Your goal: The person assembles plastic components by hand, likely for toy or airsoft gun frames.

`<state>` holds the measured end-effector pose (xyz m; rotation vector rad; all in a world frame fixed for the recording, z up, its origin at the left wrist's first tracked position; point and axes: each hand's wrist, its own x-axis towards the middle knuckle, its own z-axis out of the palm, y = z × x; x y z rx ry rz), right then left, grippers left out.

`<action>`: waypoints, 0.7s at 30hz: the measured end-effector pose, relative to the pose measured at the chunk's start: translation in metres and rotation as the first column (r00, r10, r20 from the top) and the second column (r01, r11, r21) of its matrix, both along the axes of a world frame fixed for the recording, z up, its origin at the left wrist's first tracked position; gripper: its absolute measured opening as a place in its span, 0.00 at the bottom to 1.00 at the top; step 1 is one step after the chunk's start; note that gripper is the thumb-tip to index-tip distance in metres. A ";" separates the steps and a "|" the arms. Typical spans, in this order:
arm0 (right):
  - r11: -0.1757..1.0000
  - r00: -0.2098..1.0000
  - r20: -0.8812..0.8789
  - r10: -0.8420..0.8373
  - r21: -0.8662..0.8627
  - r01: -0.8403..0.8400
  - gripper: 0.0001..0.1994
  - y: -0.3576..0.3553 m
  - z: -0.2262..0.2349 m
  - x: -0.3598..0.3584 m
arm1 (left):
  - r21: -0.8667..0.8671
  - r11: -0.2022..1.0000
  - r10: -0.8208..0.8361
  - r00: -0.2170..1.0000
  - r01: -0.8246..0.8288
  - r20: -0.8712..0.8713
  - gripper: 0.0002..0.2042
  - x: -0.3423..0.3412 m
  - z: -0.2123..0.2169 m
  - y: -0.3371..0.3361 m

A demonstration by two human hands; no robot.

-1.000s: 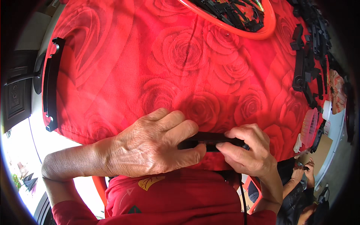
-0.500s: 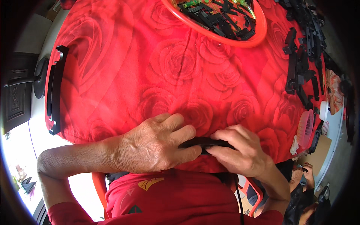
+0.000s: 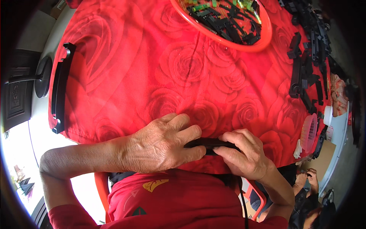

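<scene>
Close to the table's near edge, my left hand (image 3: 164, 145) and my right hand (image 3: 246, 152) grip the two ends of a long, narrow black plastic part (image 3: 210, 142). Fingers and thumbs are wrapped round it on both sides, so only its middle stretch shows. Its exact kind cannot be made out. A longer black plastic piece (image 3: 62, 87) with notched ends lies at the table's left edge, apart from my hands.
A red basin (image 3: 225, 45) with small black, green and yellow parts stands at the far side. Black plastic parts (image 3: 295, 78) pile along the right edge, near a pink plastic basket (image 3: 309, 131). Another person's hands (image 3: 307, 179) work at the lower right.
My right fingers have shifted slightly on the black part, and a little more of its middle shows. Both hands still hold it. The view has moved slightly.
</scene>
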<state>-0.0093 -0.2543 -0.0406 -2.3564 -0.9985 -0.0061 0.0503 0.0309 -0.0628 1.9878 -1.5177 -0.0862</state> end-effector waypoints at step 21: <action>0.953 0.943 0.178 -0.281 -0.066 0.296 0.08 -0.029 0.043 0.169 | -0.018 0.996 0.088 0.991 -0.087 0.104 0.19 0.012 -0.005 0.000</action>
